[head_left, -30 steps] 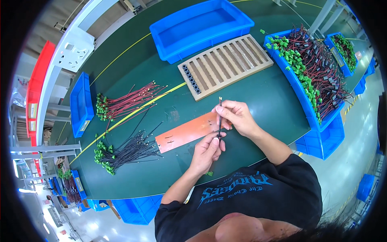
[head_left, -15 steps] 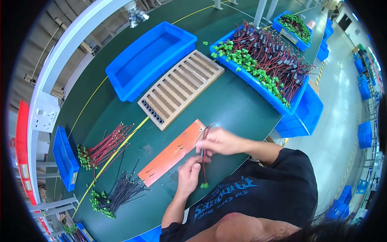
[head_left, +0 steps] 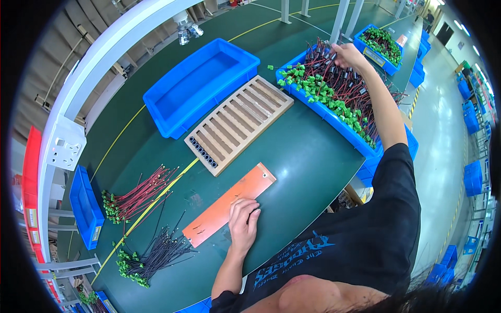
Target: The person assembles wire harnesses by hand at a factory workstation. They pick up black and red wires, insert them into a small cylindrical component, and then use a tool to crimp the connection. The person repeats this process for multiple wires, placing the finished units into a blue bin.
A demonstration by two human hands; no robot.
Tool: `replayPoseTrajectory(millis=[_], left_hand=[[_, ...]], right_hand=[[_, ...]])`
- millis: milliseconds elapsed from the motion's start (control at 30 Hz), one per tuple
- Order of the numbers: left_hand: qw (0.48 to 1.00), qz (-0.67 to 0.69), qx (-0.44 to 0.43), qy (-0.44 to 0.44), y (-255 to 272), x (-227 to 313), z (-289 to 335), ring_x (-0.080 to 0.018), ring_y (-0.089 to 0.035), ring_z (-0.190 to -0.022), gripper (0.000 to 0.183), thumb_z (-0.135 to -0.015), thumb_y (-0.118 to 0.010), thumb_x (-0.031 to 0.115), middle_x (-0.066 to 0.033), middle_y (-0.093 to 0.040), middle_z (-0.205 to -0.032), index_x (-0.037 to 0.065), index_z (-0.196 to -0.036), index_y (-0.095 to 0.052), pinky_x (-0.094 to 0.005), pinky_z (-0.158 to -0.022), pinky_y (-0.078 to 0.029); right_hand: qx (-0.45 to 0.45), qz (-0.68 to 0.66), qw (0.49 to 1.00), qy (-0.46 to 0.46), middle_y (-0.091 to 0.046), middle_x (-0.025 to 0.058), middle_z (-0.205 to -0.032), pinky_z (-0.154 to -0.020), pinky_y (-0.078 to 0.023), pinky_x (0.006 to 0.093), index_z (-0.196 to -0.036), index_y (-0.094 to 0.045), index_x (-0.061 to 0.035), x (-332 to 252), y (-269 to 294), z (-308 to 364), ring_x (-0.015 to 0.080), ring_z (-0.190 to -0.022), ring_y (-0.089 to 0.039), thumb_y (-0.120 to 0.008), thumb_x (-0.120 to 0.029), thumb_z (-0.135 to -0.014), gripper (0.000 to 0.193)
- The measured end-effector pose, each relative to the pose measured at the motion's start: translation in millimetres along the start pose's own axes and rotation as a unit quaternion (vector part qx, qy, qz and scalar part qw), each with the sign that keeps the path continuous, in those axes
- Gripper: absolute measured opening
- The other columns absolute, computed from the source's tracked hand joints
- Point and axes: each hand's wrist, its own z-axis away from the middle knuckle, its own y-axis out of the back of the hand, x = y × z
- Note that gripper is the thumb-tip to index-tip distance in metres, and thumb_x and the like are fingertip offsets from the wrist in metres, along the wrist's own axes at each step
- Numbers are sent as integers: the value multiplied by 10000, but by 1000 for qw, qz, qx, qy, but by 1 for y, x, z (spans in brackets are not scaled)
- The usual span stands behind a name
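Wire harnesses [head_left: 342, 86] crisscross in the bin [head_left: 319, 110] — right grip [head_left: 348, 56], curled left grip [head_left: 242, 219], holds unclear from here — lifting could snag neighbours.

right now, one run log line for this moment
left hand: at orange strip, grip unclear | right hand: at wires in blue bin, grip unclear | wooden rack: black round pieces in leftmost slot

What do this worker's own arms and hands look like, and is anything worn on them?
Both the left hand and right hand are ungloved. Forearms are bare, with no watch visible; the black T-shirt has short, loose sleeves and blue lettering across the chest.
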Motion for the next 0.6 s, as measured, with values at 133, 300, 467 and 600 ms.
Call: replayPoseTrajectory(millis=[133,300,467,600], left_hand=[[1000,-4,1,-20,-6,-5,5,-331,-684,-1029,165,-856,-800,10,-131,-722,-1033,-4,-1007,-735,-445,-934,-537],[998,-39,-34,-24,-6,-5,5,-314,-689,-1004,150,-835,-826,38,-103,-721,-992,14,-963,-750,-432,-900,-539],[998,-22,-32,-49,-7,-12,-3,-312,-688,-977,129,-850,-821,29,-104,-721,-967,0,-945,-739,-427,-883,-547],[996,-62,-3,-64,10,-8,17,-299,-688,-985,170,-841,-840,56,-96,-720,-970,9,-973,-744,-411,-856,-556]], right_hand=[[242,443,844,181,-744,224,-984,-736,-626,475,-1018,-708,30,22,-18,1,384,-949,-769,-688,-449,-1010,480],[0,273,868,414,-744,217,-1078,-885,-570,532,-1043,-728,-37,-66,-133,60,418,-1003,-721,-646,-325,-1006,302],[-259,125,801,526,-728,192,-1049,-907,-555,489,-1028,-715,-26,-104,-304,124,385,-1006,-710,-666,-264,-969,249],[-309,42,798,516,-661,197,-1010,-871,-533,475,-1001,-659,6,-136,-388,184,386,-973,-663,-745,-355,-925,380]])
